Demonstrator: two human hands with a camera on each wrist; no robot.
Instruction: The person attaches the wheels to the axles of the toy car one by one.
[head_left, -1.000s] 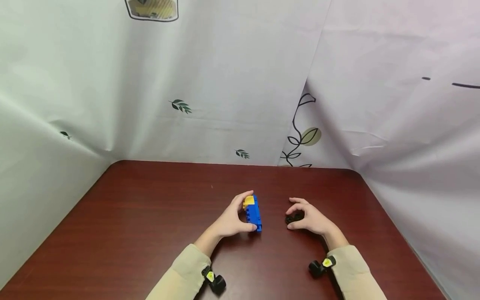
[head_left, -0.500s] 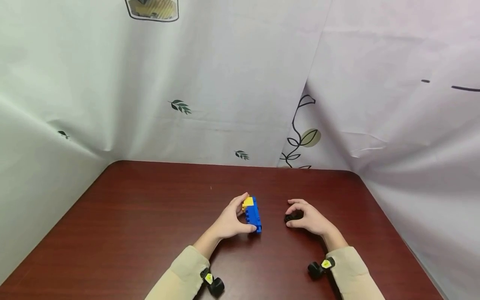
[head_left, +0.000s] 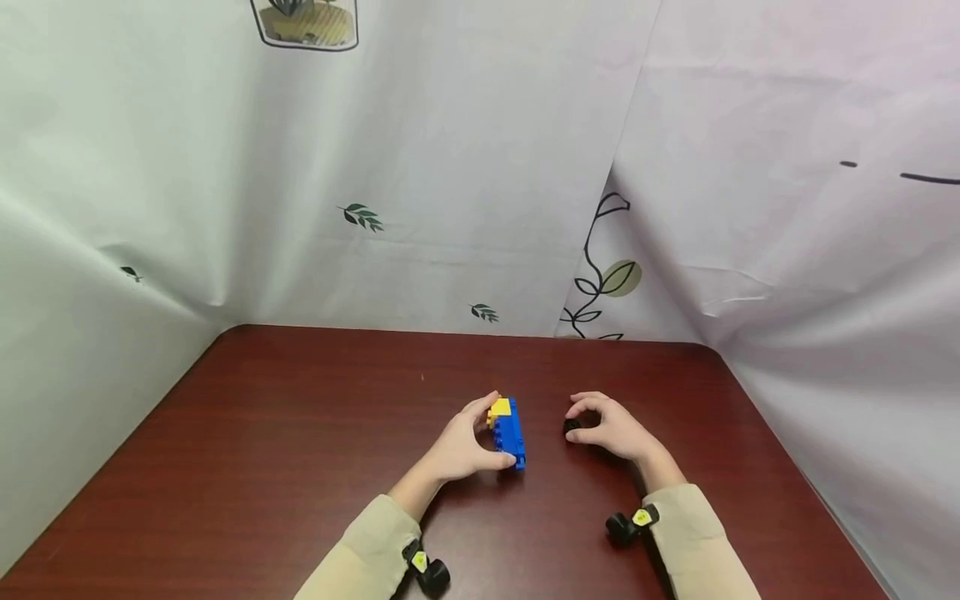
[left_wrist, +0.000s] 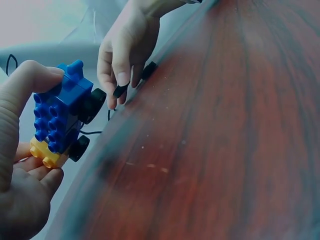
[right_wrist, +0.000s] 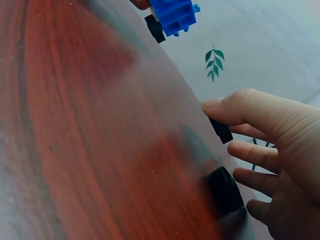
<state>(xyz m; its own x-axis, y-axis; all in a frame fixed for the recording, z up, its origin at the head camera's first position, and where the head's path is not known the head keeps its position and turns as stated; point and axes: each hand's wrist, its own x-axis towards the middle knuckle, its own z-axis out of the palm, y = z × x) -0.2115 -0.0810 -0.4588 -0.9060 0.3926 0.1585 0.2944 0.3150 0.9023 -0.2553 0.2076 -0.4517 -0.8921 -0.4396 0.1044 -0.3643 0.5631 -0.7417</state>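
Gripping the blue-and-yellow toy car [head_left: 508, 435] just right of centre in the head view with our left hand [head_left: 459, 448], we pinch a loose black wheel [right_wrist: 222, 132] between thumb and finger of our right hand [head_left: 618, 432]. Two mounted wheels [left_wrist: 93, 106] show on the car, while the pinched one and another loose wheel [right_wrist: 226, 190] beside that hand are off it. Tabletop [head_left: 262, 467] spreads between our hands and across the lower left, and its far edge [head_left: 375, 331] lies well beyond both, against the cloth [head_left: 450, 167].

Right wrist view: the top edge crops 1 blue toy [right_wrist: 172, 13].
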